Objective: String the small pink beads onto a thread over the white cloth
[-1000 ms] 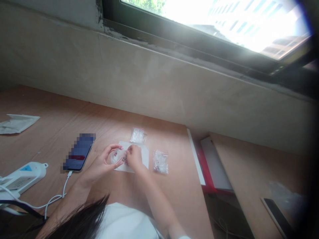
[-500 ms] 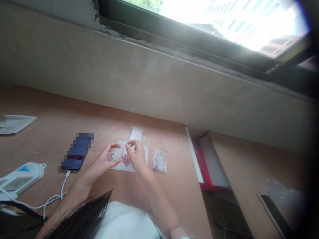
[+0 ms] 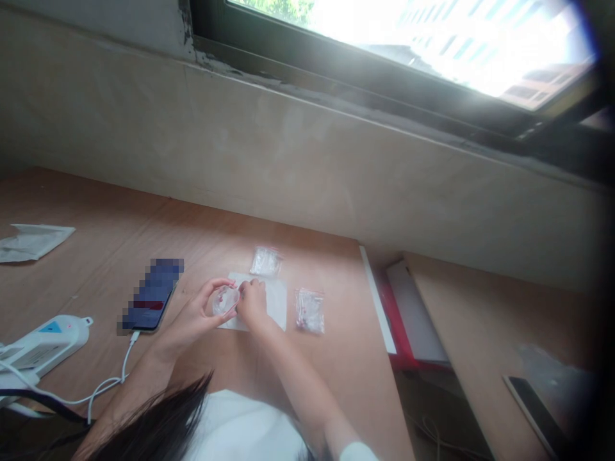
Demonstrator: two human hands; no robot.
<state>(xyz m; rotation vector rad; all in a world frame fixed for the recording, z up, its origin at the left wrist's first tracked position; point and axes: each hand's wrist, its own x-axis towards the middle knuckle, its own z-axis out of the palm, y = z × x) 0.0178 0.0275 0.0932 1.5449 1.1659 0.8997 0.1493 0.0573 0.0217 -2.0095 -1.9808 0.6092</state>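
My left hand (image 3: 207, 306) curves its thumb and fingers around a clear, rounded plastic piece (image 3: 225, 301) with small reddish bits showing in it. Close against its right side is my right hand (image 3: 252, 299), fingers curled downward; whatever they pinch is hidden. Both hands are over a white sheet of paper (image 3: 276, 304) on the wooden table. Behind the paper lies a small clear plastic bag (image 3: 265, 261). Another clear bag (image 3: 310, 311), with small dark and reddish pieces inside, rests to the right of the sheet.
A phone (image 3: 151, 298) on a white charging cable (image 3: 125, 358) lies left of my hands. Farther left are a white power strip (image 3: 48, 342) and a pale packet (image 3: 36, 242). Past the table's right edge stands a second table (image 3: 480, 307) with a dark flat device (image 3: 533, 406).
My right hand has moved down and left, its fingers now curled beside the clear piece. It covers the pink bead-like cluster that showed on the paper. My left hand keeps its hold.
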